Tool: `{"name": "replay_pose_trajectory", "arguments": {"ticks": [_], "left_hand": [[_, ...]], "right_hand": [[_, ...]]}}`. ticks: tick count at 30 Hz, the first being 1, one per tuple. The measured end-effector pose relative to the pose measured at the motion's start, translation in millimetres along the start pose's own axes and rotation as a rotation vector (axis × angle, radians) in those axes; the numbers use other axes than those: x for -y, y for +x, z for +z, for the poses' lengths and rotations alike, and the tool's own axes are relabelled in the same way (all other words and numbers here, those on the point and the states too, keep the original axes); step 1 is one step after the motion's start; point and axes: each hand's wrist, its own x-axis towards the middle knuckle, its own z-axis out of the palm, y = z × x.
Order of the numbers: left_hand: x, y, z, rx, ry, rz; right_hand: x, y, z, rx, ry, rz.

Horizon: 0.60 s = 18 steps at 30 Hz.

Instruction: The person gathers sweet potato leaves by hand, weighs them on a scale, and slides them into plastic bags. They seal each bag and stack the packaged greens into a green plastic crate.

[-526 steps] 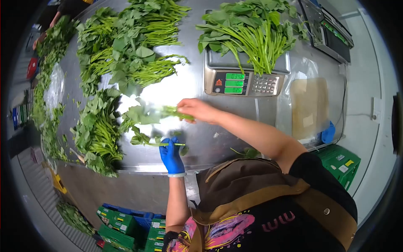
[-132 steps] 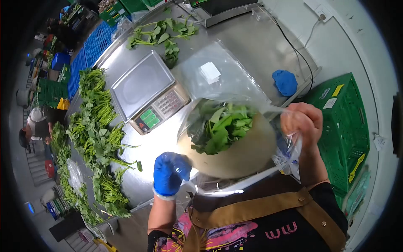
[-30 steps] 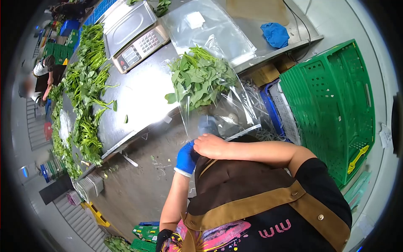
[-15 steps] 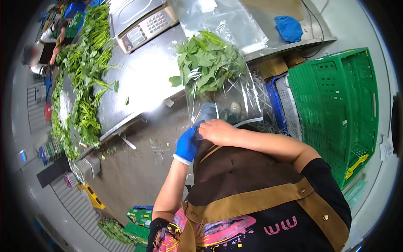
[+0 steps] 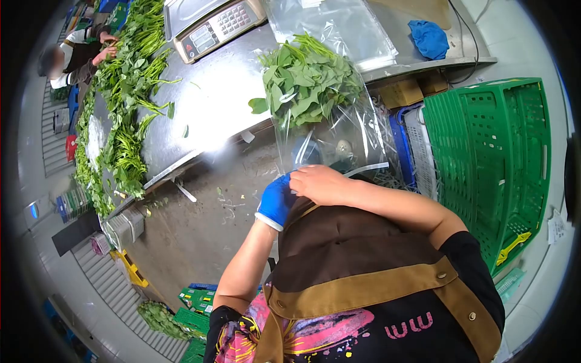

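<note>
A clear plastic bag (image 5: 372,142) lies partly on the steel table and hangs over its front edge towards me. Inside it is a bunch of leafy greens (image 5: 311,81), stems pointing away from me. My left hand (image 5: 277,198), in a blue glove, is closed at the near left corner of the bag. My right hand (image 5: 321,184), bare, presses up against the left one, its fingers pinched at the same corner. The fingertips overlap, so the exact grip on the film is partly hidden. A white strip runs along the bag's near edge, right of my hands.
A digital scale (image 5: 221,27) stands on the steel table (image 5: 206,103), beside a stack of clear bags (image 5: 357,36) and a crumpled blue glove (image 5: 428,39). Loose greens (image 5: 130,115) line the left, where another person (image 5: 75,57) works. Green crates (image 5: 484,133) stand at right.
The view has shifted slightly. Both my hands stay together at the bag's corner, and the greens keep their place in the bag. The other person's hands have moved further over the greens.
</note>
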Motion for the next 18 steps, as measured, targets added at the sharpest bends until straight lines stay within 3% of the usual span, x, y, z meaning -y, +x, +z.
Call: {"name": "replay_pose_trajectory", "arguments": {"ticks": [2,5,8,9,10,12,15,16,17,18], "left_hand": [[8,5,10,-0.031,0.140,0.042],[-1,4,41,-0.171,0.071,-0.073],[-22,-8,32,-0.073,0.099,-0.131],[-23,-9,24,-0.014,0.132,-0.117],[-22,-8,8,0.057,0.209,-0.131],[-18,4,-25,0.191,0.359,-0.142],[-25,17,-37,-0.120,0.649,0.260],[-36,25,-28,-0.186,0.957,0.454],[-54,31,-15,-0.260,1.260,0.660],[-66,37,-6,-0.341,1.562,0.874]], "right_hand": [[-7,-20,-15,-0.010,0.022,-0.025],[-18,-85,-31,0.056,-0.017,0.059],[-53,-214,-3,0.042,-0.329,0.359],[-62,-274,17,0.186,-0.392,0.449],[-72,-335,48,0.845,-0.247,0.859],[-64,-312,18,0.768,-0.153,0.975],[-35,-263,-35,0.670,0.041,1.137],[-76,-284,2,0.121,-0.309,0.837],[-84,-237,-22,-0.176,-0.527,0.789],[-90,-194,-42,-0.329,-0.599,0.789]]}}
